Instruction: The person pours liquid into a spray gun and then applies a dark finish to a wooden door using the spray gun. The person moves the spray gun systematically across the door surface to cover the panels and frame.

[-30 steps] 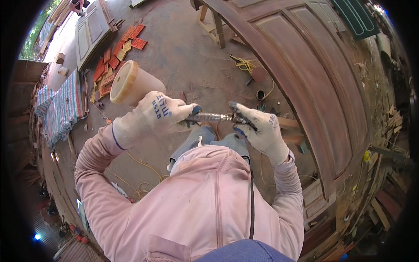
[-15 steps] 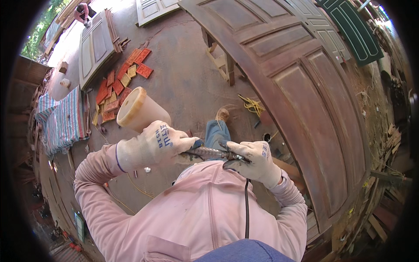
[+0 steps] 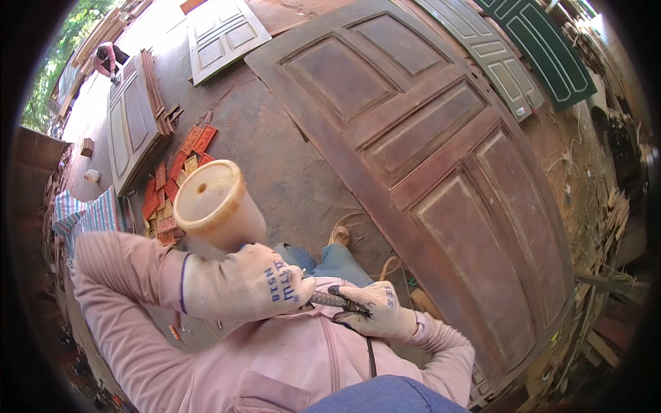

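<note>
Both my hands wear white knit gloves with dark stains at the fingers. My left hand [image 3: 255, 283] is closed around the front part of a spray gun, just below its cup. The dark metal handle [image 3: 329, 299] of the gun shows between my hands. My right hand [image 3: 379, 310] is wrapped round the handle's other end, where a black hose [image 3: 372, 358] hangs down my jacket. The gun's whitish plastic cup [image 3: 231, 217] tilts up to the left, its stained lid having a round hole. The gun's nozzle and trigger are hidden.
A large brown panelled door [image 3: 413, 155] lies raised on my right. Beyond it are a grey door [image 3: 489, 51] and a green door [image 3: 540, 48]. Leftward lie stacked doors [image 3: 134, 117], red and yellow blocks [image 3: 162, 196] and a striped sheet [image 3: 86, 217]. A person [image 3: 109, 58] bends at the far left.
My hands and the spray gun have moved lower in view, and the cup sits more upright. The view has shifted, bringing more of the brown door in. Both hands keep their hold.
</note>
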`<move>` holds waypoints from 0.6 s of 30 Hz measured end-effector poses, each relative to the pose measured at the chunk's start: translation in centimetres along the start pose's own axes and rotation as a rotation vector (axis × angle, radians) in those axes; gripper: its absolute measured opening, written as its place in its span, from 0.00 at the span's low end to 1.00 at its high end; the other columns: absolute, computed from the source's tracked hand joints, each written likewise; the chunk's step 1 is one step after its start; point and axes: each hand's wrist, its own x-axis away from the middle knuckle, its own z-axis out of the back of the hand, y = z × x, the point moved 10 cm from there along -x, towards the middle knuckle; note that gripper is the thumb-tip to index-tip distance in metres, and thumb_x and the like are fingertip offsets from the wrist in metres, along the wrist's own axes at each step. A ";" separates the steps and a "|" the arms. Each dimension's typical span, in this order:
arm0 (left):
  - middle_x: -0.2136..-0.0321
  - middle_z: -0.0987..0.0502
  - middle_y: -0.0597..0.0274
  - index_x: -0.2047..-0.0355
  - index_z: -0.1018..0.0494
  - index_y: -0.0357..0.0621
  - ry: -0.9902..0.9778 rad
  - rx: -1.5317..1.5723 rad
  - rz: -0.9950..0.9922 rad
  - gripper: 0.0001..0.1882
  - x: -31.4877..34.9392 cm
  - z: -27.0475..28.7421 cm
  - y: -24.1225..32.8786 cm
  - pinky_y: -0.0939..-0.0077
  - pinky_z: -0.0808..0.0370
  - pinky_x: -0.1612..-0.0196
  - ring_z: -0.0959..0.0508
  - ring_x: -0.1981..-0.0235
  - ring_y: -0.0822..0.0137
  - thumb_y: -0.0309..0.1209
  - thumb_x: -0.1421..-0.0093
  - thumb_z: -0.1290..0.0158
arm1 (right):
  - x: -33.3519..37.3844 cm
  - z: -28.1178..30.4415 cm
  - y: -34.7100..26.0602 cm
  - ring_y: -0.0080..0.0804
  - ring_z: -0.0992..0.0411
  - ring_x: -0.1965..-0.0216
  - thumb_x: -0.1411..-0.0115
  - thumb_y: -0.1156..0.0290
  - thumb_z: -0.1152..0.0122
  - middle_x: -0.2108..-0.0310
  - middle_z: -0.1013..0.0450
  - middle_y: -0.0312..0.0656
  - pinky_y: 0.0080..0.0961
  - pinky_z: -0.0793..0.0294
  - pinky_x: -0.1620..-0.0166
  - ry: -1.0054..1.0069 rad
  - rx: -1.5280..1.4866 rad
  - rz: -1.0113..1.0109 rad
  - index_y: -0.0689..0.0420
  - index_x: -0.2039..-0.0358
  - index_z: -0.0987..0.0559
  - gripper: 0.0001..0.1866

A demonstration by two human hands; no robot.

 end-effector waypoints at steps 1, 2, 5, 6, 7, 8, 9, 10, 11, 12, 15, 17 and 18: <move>0.80 0.26 0.61 0.67 0.33 0.46 0.064 -0.015 -0.053 0.09 -0.5 0.7 -0.6 0.69 0.25 0.82 0.18 0.79 0.64 0.32 0.46 0.47 | 0.0 0.4 0.9 0.41 0.25 0.82 0.58 0.72 0.25 0.81 0.28 0.49 0.29 0.28 0.76 0.039 0.000 -0.046 0.63 0.57 0.19 0.25; 0.81 0.26 0.61 0.67 0.33 0.46 0.072 -0.065 -0.070 0.09 -1.3 1.5 -1.4 0.69 0.25 0.83 0.19 0.80 0.65 0.32 0.46 0.47 | -0.2 1.1 1.6 0.41 0.25 0.81 0.58 0.73 0.26 0.81 0.28 0.50 0.29 0.28 0.76 0.080 0.001 -0.094 0.64 0.56 0.19 0.25; 0.83 0.29 0.63 0.67 0.33 0.49 0.118 -0.220 -0.134 0.08 -3.6 3.4 -3.7 0.70 0.27 0.85 0.20 0.82 0.65 0.33 0.46 0.47 | -2.1 3.2 4.0 0.41 0.19 0.71 0.49 0.71 0.28 0.71 0.22 0.53 0.27 0.23 0.68 0.111 -0.002 -0.265 0.64 0.48 0.23 0.27; 0.84 0.30 0.65 0.67 0.32 0.50 0.174 -0.288 -0.188 0.08 -4.5 3.3 -4.7 0.70 0.28 0.86 0.20 0.83 0.65 0.33 0.47 0.47 | -2.2 3.3 5.7 0.39 0.18 0.69 0.48 0.72 0.29 0.69 0.22 0.55 0.27 0.23 0.67 0.189 -0.072 -0.308 0.64 0.45 0.25 0.30; 0.84 0.30 0.66 0.68 0.32 0.51 0.183 -0.364 -0.190 0.08 -5.6 3.6 -5.8 0.69 0.28 0.87 0.21 0.84 0.65 0.34 0.47 0.46 | -2.6 3.6 6.7 0.33 0.20 0.71 0.48 0.72 0.30 0.71 0.22 0.53 0.25 0.24 0.68 0.250 -0.138 -0.330 0.64 0.42 0.28 0.32; 0.84 0.30 0.67 0.68 0.33 0.51 0.225 -0.407 -0.243 0.09 -6.3 4.3 -6.2 0.69 0.28 0.86 0.21 0.84 0.65 0.35 0.47 0.46 | -2.9 3.9 7.3 0.27 0.21 0.74 0.47 0.73 0.31 0.73 0.23 0.50 0.23 0.26 0.69 0.313 -0.204 -0.351 0.64 0.40 0.30 0.34; 0.84 0.30 0.67 0.68 0.33 0.51 0.268 -0.443 -0.284 0.09 -6.7 4.9 -6.8 0.69 0.28 0.86 0.21 0.84 0.66 0.35 0.47 0.46 | -2.8 4.0 8.4 0.18 0.30 0.77 0.45 0.74 0.33 0.76 0.27 0.43 0.19 0.31 0.72 0.264 -0.172 -0.456 0.65 0.38 0.32 0.34; 0.84 0.30 0.68 0.68 0.33 0.51 0.310 -0.479 -0.324 0.09 -6.9 5.5 -7.3 0.69 0.28 0.86 0.21 0.84 0.66 0.35 0.47 0.46 | -3.0 4.3 8.6 0.17 0.37 0.79 0.45 0.76 0.35 0.78 0.30 0.38 0.15 0.34 0.72 0.337 -0.195 -0.514 0.65 0.40 0.31 0.31; 0.84 0.30 0.68 0.68 0.33 0.51 0.268 -0.443 -0.332 0.09 -6.9 5.7 -8.5 0.68 0.28 0.85 0.21 0.84 0.66 0.35 0.47 0.46 | -2.9 4.7 7.7 0.16 0.35 0.78 0.46 0.77 0.35 0.77 0.29 0.39 0.16 0.33 0.71 0.460 -0.198 -0.469 0.65 0.42 0.30 0.30; 0.84 0.30 0.68 0.68 0.33 0.51 0.231 -0.408 -0.350 0.09 -6.9 5.9 -9.8 0.68 0.27 0.85 0.21 0.84 0.66 0.35 0.46 0.46 | -2.5 5.0 6.8 0.15 0.34 0.77 0.47 0.78 0.35 0.76 0.28 0.39 0.17 0.32 0.71 0.589 -0.193 -0.425 0.65 0.43 0.29 0.29; 0.85 0.29 0.65 0.71 0.33 0.47 0.275 -0.103 -0.542 0.09 -5.6 8.0 -12.7 0.65 0.28 0.86 0.21 0.85 0.61 0.33 0.49 0.44 | -4.2 4.4 4.7 0.22 0.29 0.78 0.49 0.75 0.31 0.75 0.26 0.41 0.21 0.30 0.71 0.627 -0.235 -0.302 0.65 0.48 0.27 0.27; 0.85 0.29 0.64 0.73 0.33 0.46 0.296 -0.151 -0.575 0.09 -3.5 8.5 -14.7 0.64 0.28 0.87 0.21 0.85 0.61 0.32 0.50 0.44 | -8.3 4.3 3.7 0.29 0.26 0.77 0.50 0.73 0.29 0.74 0.25 0.43 0.24 0.28 0.72 0.476 0.125 -0.218 0.65 0.49 0.27 0.27; 0.84 0.29 0.64 0.72 0.33 0.46 0.294 -0.183 -0.548 0.09 -2.6 8.3 -15.9 0.65 0.28 0.87 0.21 0.84 0.61 0.32 0.49 0.44 | -10.3 3.7 3.5 0.32 0.24 0.76 0.50 0.71 0.28 0.73 0.24 0.44 0.26 0.27 0.72 0.394 0.307 -0.182 0.65 0.50 0.27 0.28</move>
